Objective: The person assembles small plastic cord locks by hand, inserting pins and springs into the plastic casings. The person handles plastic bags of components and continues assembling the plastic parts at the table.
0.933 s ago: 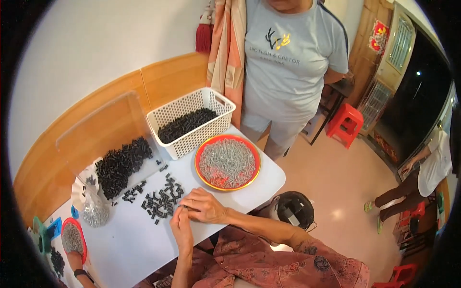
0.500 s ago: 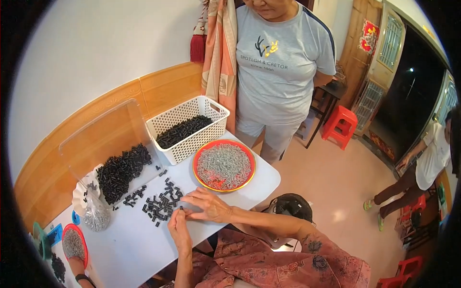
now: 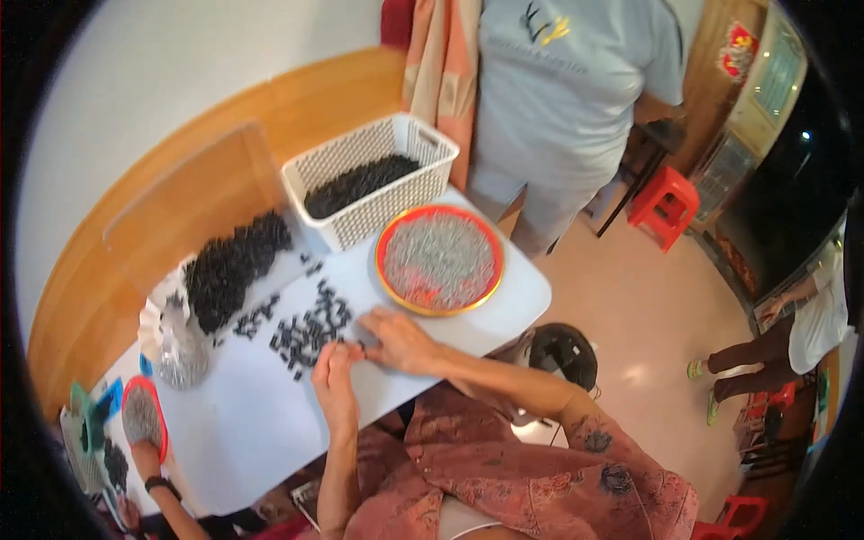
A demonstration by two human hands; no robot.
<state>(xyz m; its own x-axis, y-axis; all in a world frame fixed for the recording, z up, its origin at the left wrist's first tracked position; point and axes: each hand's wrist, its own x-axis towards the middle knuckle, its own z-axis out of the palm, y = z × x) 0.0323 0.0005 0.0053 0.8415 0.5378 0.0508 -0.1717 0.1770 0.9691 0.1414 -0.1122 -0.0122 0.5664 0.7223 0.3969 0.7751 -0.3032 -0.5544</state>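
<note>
Over the table's near edge, my left hand (image 3: 337, 382) pinches a small black tubular part between thumb and fingers. Close against it, my right hand (image 3: 400, 342) has its fingertips drawn together at the same part. Whatever those fingertips grip is too small and blurred to make out. Just beyond the hands lies a scatter of black tubular parts (image 3: 310, 324). A red round tray (image 3: 387, 286) with a yellow rim, heaped with silver screws (image 3: 441, 256), stands beyond my right hand.
A white basket (image 3: 378, 216) and a clear bin (image 3: 193, 198) hold black parts. A bag of screws (image 3: 183, 355) sits at left. Another person's hand (image 3: 144, 454) is by a red tray of screws (image 3: 142, 414). A person in grey (image 3: 576, 117) stands beyond the table; a bucket (image 3: 562, 355) is right.
The view has tilted downward, so the table sits higher in the picture. My hands stay together, the right one with its fingers more bunched. The other person's hand at lower left shows more.
</note>
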